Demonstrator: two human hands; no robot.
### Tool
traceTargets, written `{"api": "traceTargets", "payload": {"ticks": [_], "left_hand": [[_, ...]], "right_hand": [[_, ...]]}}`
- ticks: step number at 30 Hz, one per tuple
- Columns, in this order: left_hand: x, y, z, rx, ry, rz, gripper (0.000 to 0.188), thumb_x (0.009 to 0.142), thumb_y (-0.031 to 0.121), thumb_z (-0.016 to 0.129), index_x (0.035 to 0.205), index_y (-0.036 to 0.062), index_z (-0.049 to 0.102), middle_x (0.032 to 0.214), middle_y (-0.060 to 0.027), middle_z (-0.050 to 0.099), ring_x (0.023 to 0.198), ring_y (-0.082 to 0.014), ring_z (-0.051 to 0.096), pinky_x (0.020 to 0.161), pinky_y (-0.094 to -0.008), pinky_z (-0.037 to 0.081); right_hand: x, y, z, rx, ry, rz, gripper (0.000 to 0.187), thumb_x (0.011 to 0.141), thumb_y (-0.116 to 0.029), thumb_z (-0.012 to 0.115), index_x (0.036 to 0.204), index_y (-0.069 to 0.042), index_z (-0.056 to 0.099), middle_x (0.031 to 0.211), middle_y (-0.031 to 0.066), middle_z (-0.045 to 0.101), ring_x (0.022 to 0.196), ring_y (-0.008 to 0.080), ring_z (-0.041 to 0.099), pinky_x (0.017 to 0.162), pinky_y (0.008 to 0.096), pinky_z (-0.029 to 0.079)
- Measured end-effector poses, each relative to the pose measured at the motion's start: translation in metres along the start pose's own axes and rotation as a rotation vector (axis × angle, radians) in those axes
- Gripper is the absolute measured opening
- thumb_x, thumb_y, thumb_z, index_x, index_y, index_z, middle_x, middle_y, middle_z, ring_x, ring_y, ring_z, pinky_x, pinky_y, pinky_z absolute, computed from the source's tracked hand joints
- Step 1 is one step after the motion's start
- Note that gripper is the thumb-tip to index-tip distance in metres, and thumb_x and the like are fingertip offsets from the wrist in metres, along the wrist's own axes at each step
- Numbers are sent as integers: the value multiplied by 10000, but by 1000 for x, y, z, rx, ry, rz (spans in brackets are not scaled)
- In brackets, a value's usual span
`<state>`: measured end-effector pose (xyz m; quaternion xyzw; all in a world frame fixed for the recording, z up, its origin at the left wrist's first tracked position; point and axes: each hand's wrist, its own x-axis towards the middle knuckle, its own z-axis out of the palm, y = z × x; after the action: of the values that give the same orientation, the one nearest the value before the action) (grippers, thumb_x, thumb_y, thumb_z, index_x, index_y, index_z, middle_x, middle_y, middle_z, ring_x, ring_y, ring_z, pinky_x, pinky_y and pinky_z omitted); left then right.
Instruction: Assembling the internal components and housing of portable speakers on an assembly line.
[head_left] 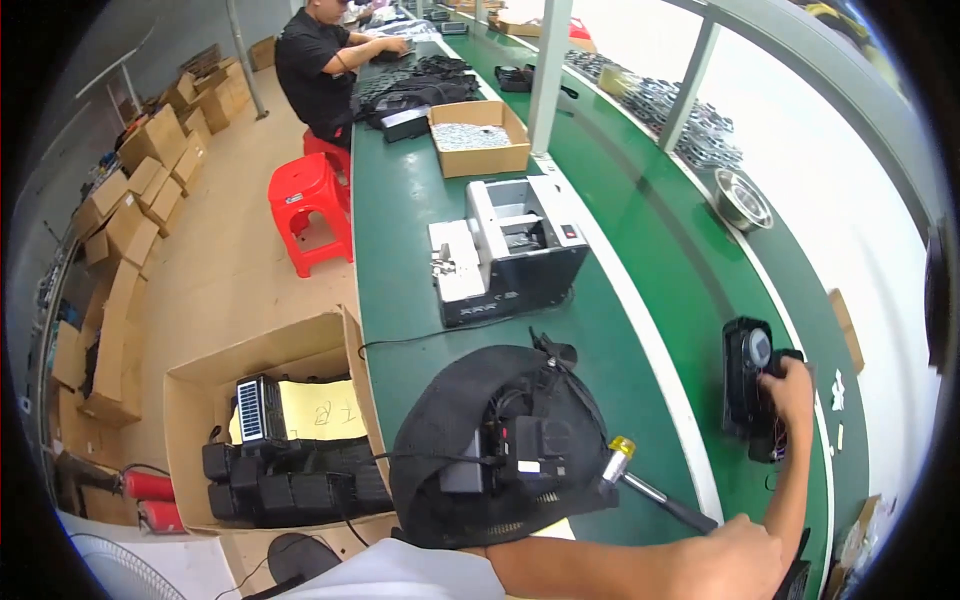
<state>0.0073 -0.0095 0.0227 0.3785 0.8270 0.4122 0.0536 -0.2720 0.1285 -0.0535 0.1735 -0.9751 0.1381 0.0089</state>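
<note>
Green counter (pixel 395 205) runs from the lower middle up to the far end, its straight edges bent by the lens and the corners lost in black. Along its right side, past a white strip, a brighter green lane (pixel 670 265) carries a black device (pixel 740 400) with a round disc on its face. The right hand (pixel 790 390) is closed on that device, thumb against the near face; its other fingers are mostly hidden behind. A bare arm crosses the lower edge and meets this forearm in a rounded shape of skin. Whether that is the left hand or a bent elbow is hard to say, so the left hand's state cannot be told. Below the wrist, dark things are cut off by the frame.

A hammer (pixel 650 488) lies beside a black cloth bundle (pixel 430 425), whose folds partly cover the boxy things in it; its handle reaches over the white strip. Bare green shows along the lane above the device, and between the counter's left edge and the white-topped machine (pixel 515 260). Left of that edge, an open carton (pixel 187 450) holds black units, the lower ones covered by others.
</note>
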Motion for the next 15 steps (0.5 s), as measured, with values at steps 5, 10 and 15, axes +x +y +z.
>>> {"api": "traceTargets", "payload": {"ticks": [5,10,15], "left_hand": [[17,-21,18,117,195,134,316,853,275,690,830,-36,643,698,-195,664,722,-363,709,682,-455,571],[30,-37,15,355,139,-75,257,924,265,639,954,10,659,903,-205,670,904,-388,663,780,-471,536],[71,-29,43,228,66,108,259,921,237,651,988,-14,638,904,-214,663,888,-412,642,789,-482,513]], "right_hand": [[-155,43,-40,-173,-91,-380,269,649,-161,757,765,5,580,748,190,548,785,393,551,718,491,427],[-263,52,-30,-309,-351,-767,194,757,-214,693,930,-129,680,859,8,676,912,195,594,838,349,428],[-356,88,-38,-502,-225,-837,86,765,-202,652,800,-156,587,717,-60,592,896,142,561,767,293,432]]}}
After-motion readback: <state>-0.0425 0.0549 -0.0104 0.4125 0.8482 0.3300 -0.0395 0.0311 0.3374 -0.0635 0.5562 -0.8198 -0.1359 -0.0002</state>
